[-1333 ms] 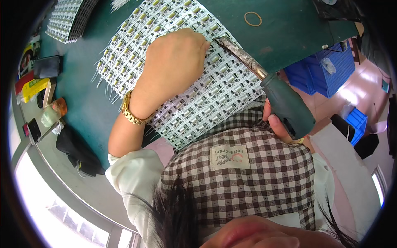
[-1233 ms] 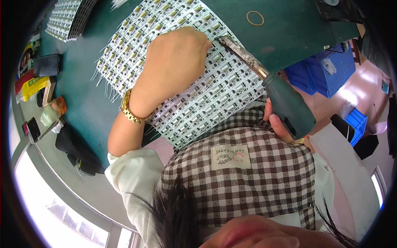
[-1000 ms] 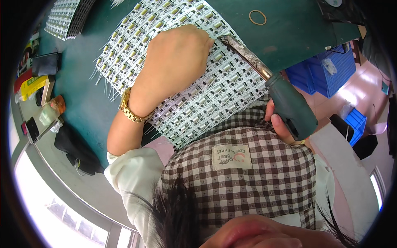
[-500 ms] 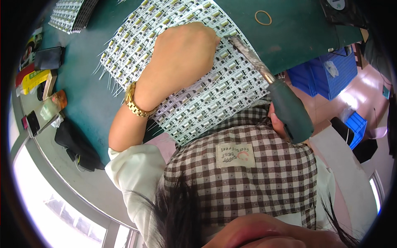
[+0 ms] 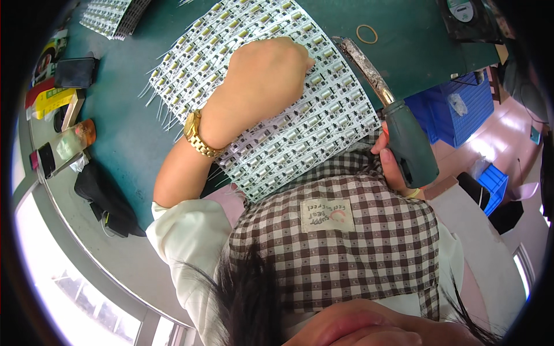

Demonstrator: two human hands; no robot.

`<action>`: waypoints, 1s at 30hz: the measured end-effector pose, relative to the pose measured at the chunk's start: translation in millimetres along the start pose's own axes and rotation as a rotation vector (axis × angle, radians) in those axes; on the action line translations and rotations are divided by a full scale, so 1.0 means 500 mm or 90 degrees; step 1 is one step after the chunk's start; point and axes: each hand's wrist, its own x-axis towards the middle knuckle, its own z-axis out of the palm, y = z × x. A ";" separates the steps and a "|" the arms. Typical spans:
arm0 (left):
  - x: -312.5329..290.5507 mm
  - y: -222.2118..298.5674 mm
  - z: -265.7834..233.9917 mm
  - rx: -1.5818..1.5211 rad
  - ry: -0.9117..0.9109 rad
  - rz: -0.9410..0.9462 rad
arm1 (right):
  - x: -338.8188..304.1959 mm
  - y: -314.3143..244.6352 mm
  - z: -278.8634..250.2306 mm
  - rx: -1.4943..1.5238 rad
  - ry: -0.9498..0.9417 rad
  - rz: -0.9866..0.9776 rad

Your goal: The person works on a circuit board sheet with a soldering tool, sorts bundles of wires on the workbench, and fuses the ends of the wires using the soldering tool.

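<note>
2 hands, 1 delicate sheet!

Left hand curls over the white rectangular circuit-board sheet, fingertips hidden, grip unclear, at the near edge of the green table. Looks light, fragile: edge-hold it! Right hand grips the dark-green-handled metal soldering iron.

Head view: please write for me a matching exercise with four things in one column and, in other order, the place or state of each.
Things:
1. Left hand
2. Tool with the dark green handle
3. Thin tan ring
4. Gold watch

Places and states:
A. lying flat on the green table
B. fastened around the left wrist
C. held in the right hand
D. curled over the white circuit boards

Right pairs: 1-D, 2-C, 3-A, 4-B.
</note>
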 end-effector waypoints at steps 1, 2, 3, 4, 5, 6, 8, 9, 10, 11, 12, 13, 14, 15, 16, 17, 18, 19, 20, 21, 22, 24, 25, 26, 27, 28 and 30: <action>0.001 0.000 0.000 -0.010 0.018 0.004 | 0.007 -0.009 -0.012 -0.015 -0.027 -0.026; 0.000 0.001 0.002 -0.006 0.019 0.003 | 0.014 -0.009 -0.017 -0.021 -0.058 -0.057; -0.001 0.004 0.002 0.007 0.018 -0.004 | 0.016 -0.001 -0.019 0.010 -0.095 -0.101; -0.003 0.006 0.002 0.019 0.017 -0.012 | 0.015 0.003 -0.019 0.027 -0.112 -0.124; -0.006 0.008 0.001 0.024 0.018 -0.012 | 0.016 0.007 -0.018 0.045 -0.130 -0.148; -0.002 0.010 -0.001 0.020 0.016 -0.013 | 0.011 0.004 -0.021 0.036 -0.127 -0.132; 0.002 0.013 -0.011 0.016 0.015 -0.006 | 0.010 -0.006 -0.025 0.025 -0.118 -0.115; 0.000 0.012 -0.024 0.019 -0.017 -0.034 | 0.016 -0.018 -0.026 -0.014 -0.093 -0.107; -0.002 0.011 -0.036 0.022 -0.050 -0.062 | 0.016 -0.022 -0.028 -0.035 -0.078 -0.101; -0.013 0.008 -0.049 0.029 -0.049 -0.066 | 0.019 -0.020 -0.022 -0.047 -0.067 -0.103; -0.018 0.006 -0.064 0.049 -0.003 -0.083 | 0.018 -0.019 -0.022 -0.030 -0.058 -0.114; -0.020 0.006 -0.078 0.068 0.042 -0.099 | 0.019 -0.020 -0.022 -0.022 -0.051 -0.118; -0.020 0.010 -0.094 0.024 0.056 -0.107 | 0.020 -0.022 -0.023 -0.016 -0.046 -0.123; -0.020 0.016 -0.093 0.022 0.056 -0.103 | 0.024 -0.027 -0.024 -0.007 -0.049 -0.134; -0.017 0.025 -0.089 -0.077 0.125 -0.108 | 0.025 -0.026 -0.026 -0.004 -0.050 -0.138; -0.013 0.035 -0.084 -0.175 0.194 -0.114 | 0.026 -0.024 -0.027 0.000 -0.051 -0.144; -0.012 0.038 -0.064 -0.188 0.218 -0.063 | 0.025 -0.015 -0.027 0.019 -0.085 -0.182; -0.012 0.043 -0.045 -0.185 0.219 -0.067 | 0.028 -0.010 -0.025 0.032 -0.104 -0.204; -0.012 0.048 -0.026 -0.186 0.201 -0.058 | 0.030 -0.006 -0.023 0.045 -0.124 -0.226; -0.011 0.050 -0.010 -0.191 0.178 -0.045 | 0.030 -0.011 -0.023 0.045 -0.115 -0.224; -0.010 0.048 0.004 -0.152 0.167 -0.037 | 0.026 -0.012 -0.021 0.046 -0.110 -0.221; -0.017 0.047 0.013 -0.096 0.136 -0.049 | 0.015 -0.010 -0.017 0.052 -0.096 -0.191; -0.016 0.048 0.017 -0.042 0.106 -0.056 | 0.011 -0.007 -0.018 0.052 -0.090 -0.171; -0.014 0.050 0.018 -0.045 0.102 -0.054 | 0.007 -0.004 -0.019 0.054 -0.083 -0.153; -0.013 0.051 0.017 0.009 0.108 -0.054 | 0.005 -0.001 -0.023 0.034 -0.098 -0.151; -0.014 0.052 0.016 0.064 0.114 -0.059 | 0.000 0.005 -0.027 0.026 -0.109 -0.151; -0.016 0.050 0.019 0.063 0.114 -0.061 | -0.019 0.023 -0.031 0.415 -0.121 0.224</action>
